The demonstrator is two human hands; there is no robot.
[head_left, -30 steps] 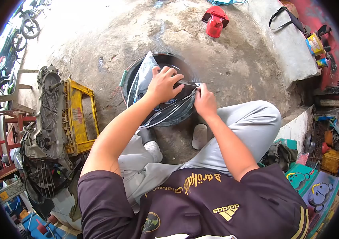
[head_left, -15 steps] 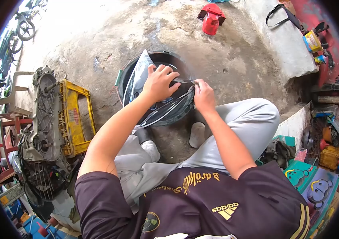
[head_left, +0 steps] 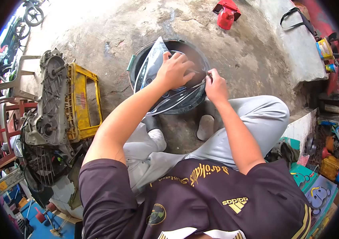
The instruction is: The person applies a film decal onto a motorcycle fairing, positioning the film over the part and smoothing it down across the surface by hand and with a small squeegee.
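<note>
A glossy dark-and-silver plastic panel (head_left: 152, 63) with pale stripes and a pointed tip, perhaps a motorcycle body panel, lies tilted over a round black tub (head_left: 137, 59). My left hand (head_left: 174, 71) grips its upper part from above, fingers bent and thumb apart from them. At the panel's right end, my right hand (head_left: 216, 85) is closed, with thumb and fingertips pinching the narrow edge. Whether a small thing is also between those fingers is hidden. The tub stands on the floor just in front of my feet.
A yellow plastic crate (head_left: 84, 101) and a grey metal engine casing (head_left: 52, 93) stand close on my left. A red plastic part (head_left: 227, 15) lies on the concrete floor ahead. A raised white ledge (head_left: 303, 51) runs along the right, with parts and containers cluttered beside it.
The whole view has shifted, so everything appears a little further right and higher. Both hands stay on the panel; my right hand's fingers have altered their hold slightly at its end.
</note>
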